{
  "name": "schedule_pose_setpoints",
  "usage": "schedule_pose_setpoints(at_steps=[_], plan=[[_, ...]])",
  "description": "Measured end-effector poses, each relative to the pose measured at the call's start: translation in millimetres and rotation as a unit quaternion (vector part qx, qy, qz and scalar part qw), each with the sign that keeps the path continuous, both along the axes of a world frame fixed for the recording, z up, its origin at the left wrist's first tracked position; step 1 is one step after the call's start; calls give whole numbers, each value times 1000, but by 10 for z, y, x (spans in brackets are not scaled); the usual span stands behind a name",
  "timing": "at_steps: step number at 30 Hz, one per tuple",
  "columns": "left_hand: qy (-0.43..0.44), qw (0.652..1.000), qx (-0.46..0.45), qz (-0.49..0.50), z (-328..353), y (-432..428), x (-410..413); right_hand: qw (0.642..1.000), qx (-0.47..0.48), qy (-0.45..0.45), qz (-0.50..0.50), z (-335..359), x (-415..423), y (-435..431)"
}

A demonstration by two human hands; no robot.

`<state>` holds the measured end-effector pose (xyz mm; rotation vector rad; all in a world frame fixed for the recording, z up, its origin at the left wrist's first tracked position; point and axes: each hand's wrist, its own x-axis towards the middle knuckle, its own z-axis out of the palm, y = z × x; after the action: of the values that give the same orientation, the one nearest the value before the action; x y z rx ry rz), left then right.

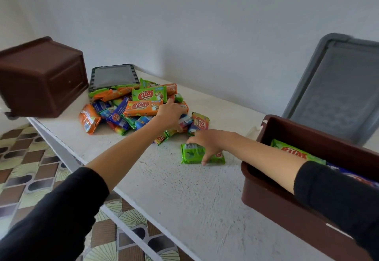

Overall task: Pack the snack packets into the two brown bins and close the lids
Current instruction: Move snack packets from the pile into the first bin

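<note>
White table (174, 189) carries a green packet (191, 154) gripped beneath the right hand (209, 142), near the snack pile (123, 107) whose packets the left hand (171, 114) clutches.

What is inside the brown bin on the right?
A green packet and part of a blue packet lie in the brown bin. The right arm crosses it, hiding the rest.

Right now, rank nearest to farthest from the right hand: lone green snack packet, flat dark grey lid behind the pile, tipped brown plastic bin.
1. Green snack packet, under the right hand.
2. Grey lid, behind the pile.
3. Brown bin, far left.
</note>
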<state>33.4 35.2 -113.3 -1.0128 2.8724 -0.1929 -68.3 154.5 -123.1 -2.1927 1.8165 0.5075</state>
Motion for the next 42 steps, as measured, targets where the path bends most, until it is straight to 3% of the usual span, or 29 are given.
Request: schedule_pose_setpoints(at_steps=[9, 16, 24, 31, 36, 42], plan=[[89, 995, 37, 21, -24, 23, 32, 995, 2, -12, -96, 67, -51, 20], [189, 980, 68, 5, 227, 22, 26, 949, -158, -24, -273, 273, -349, 66], [213, 967, 63, -124, 754, 344, -349, 882, -305, -35, -357, 1120, -870, 519], [214, 925, 85, -303, 1053, 967, -840, 860, -284, 0, -424, 1408, -1097, 1463], [145, 883, 161, -417, 1060, 1443, -1117, 859, -203, 31, -468, 1351, -1083, 2120], [73, 844, 202, -492, 817, 1817, -1423, 859, -117, 8, -499, 1068, -1118, 2554]])
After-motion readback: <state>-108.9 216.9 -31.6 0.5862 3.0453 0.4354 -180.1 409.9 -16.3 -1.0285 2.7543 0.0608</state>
